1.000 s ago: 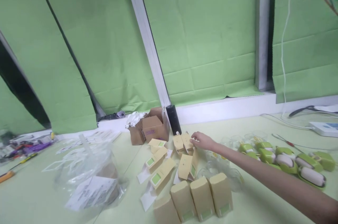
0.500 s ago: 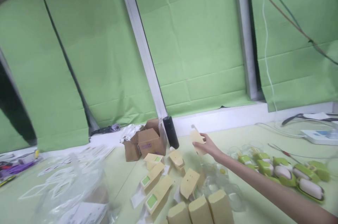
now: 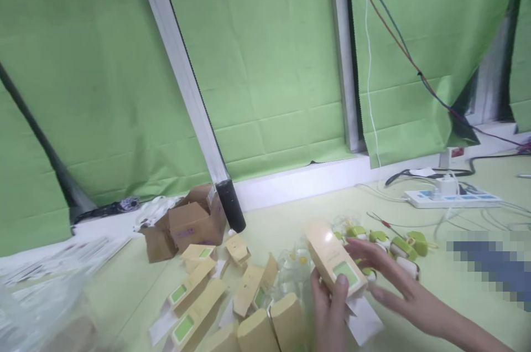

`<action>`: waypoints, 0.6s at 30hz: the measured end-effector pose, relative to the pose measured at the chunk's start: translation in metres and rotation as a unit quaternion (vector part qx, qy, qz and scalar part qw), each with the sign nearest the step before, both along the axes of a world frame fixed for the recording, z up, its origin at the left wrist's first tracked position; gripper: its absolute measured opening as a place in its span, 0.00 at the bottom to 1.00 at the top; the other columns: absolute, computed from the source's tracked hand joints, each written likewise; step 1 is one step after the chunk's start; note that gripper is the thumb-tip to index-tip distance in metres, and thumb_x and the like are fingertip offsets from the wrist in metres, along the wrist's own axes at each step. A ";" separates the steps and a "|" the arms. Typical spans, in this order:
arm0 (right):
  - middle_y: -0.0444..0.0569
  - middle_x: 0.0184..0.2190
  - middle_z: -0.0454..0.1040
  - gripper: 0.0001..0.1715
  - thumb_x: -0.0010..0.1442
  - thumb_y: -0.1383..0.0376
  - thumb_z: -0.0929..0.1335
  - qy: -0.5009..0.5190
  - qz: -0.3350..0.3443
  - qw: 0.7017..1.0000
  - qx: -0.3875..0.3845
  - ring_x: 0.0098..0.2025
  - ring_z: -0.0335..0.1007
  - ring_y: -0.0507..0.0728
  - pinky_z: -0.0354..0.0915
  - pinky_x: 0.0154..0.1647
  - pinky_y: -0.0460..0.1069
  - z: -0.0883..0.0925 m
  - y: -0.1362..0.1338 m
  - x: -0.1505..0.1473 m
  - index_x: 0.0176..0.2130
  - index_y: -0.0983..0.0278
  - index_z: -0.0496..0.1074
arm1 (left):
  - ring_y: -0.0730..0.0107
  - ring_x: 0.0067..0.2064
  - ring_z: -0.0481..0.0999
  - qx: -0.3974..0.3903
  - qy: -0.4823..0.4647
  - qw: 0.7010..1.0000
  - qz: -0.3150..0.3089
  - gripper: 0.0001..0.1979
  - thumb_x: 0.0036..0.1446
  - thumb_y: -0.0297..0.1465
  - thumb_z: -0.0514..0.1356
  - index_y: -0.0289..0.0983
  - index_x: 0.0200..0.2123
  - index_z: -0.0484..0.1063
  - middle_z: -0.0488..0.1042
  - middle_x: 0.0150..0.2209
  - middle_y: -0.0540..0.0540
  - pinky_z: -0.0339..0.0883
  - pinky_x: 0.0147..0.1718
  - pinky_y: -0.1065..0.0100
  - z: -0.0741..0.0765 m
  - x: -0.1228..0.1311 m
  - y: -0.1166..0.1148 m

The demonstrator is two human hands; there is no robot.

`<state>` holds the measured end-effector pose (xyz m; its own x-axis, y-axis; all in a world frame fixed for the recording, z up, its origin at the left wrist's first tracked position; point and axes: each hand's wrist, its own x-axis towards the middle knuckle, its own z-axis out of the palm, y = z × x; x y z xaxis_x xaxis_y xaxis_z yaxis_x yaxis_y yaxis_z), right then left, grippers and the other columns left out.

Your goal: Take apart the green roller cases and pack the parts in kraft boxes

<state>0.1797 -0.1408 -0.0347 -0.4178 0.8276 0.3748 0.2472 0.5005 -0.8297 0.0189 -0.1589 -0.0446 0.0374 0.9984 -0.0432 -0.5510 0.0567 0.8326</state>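
My left hand (image 3: pixel 332 308) grips a cream-yellow cardboard box (image 3: pixel 329 255) with a green window, its thumb lying over the lower end. A white paper flap (image 3: pixel 365 321) hangs out of that end. Close along the box's right side is my right hand (image 3: pixel 390 272), fingers and thumb apart; whether its fingertips touch the box I cannot tell. Several similar yellow boxes (image 3: pixel 203 305) with green windows lie to the left, some with flaps open. Behind the held box are clear plastic pieces (image 3: pixel 290 269) and several small green-and-white items (image 3: pixel 400 249).
A brown carton (image 3: pixel 193 224) and a black cylinder (image 3: pixel 231 205) stand at the back by the sill. White power strips with plugs (image 3: pixel 452 197) and cables lie at the right rear. Clear plastic wrapping (image 3: pixel 37 308) covers the left front. Green blinds (image 3: pixel 269 64) hang behind the table.
One arm was reaching out holding a pale yellow piece; now both hands are close in, with a yellow box in the left. The view has swung to the right.
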 end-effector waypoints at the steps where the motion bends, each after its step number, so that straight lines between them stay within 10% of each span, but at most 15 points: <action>1: 0.52 0.63 0.56 0.40 0.55 0.49 0.68 -0.036 0.018 0.999 0.036 0.61 0.56 0.69 0.59 0.56 0.66 -0.003 -0.002 0.007 0.63 0.49 0.54 | 0.48 0.51 0.72 0.011 -0.030 0.999 -0.006 0.36 0.45 0.45 0.66 0.36 0.54 0.57 0.72 0.50 0.35 0.66 0.48 0.58 -0.005 -0.001 -0.002; 4: 0.51 0.65 0.51 0.52 0.40 0.55 0.78 -0.154 0.043 0.977 0.143 0.64 0.48 0.73 0.59 0.57 0.65 -0.015 -0.004 0.018 0.60 0.46 0.58 | 0.49 0.50 0.73 0.009 -0.085 0.996 -0.022 0.33 0.46 0.40 0.67 0.36 0.52 0.59 0.74 0.48 0.35 0.65 0.49 0.58 -0.015 -0.005 -0.007; 9: 0.45 0.58 0.67 0.36 0.52 0.65 0.73 -0.244 0.049 0.934 0.258 0.57 0.65 0.66 0.64 0.54 0.61 -0.021 -0.006 0.006 0.55 0.38 0.63 | 0.58 0.54 0.71 -0.045 -0.088 0.995 0.004 0.44 0.52 0.38 0.64 0.48 0.62 0.36 0.71 0.53 0.41 0.62 0.52 0.59 -0.017 -0.010 -0.010; 18: 0.47 0.52 0.73 0.27 0.57 0.64 0.70 -0.225 0.029 0.937 0.268 0.53 0.69 0.62 0.64 0.54 0.58 -0.015 -0.010 0.007 0.54 0.43 0.67 | 0.61 0.52 0.72 -0.067 -0.029 0.996 -0.051 0.34 0.56 0.37 0.60 0.45 0.60 0.44 0.73 0.50 0.43 0.65 0.48 0.63 -0.007 -0.011 -0.018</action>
<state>0.1869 -0.1511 -0.0499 -0.6709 0.5425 0.5055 0.4708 0.8383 -0.2748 0.0074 -0.1765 -0.0516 0.1441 0.9748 -0.1700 -0.5838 0.2225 0.7808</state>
